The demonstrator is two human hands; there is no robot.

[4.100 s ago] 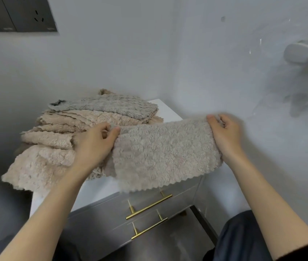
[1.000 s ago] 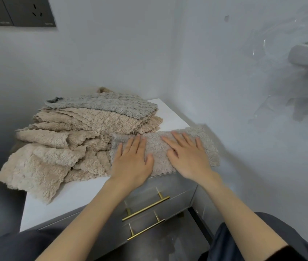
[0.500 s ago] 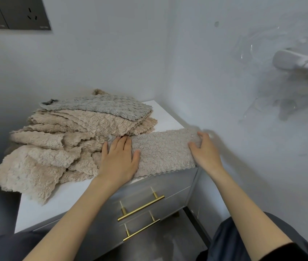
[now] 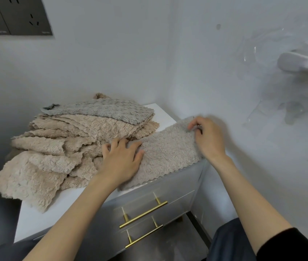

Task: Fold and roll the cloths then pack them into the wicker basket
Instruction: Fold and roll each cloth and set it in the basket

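— What does the head view give you?
— I see the folded cloth lying along the front edge of the white worktop, just right of the pile of cloths.
— And the grips?
— My left grip lies flat, fingers straight, pressing the cloth's left end. My right grip pinches its far right corner.
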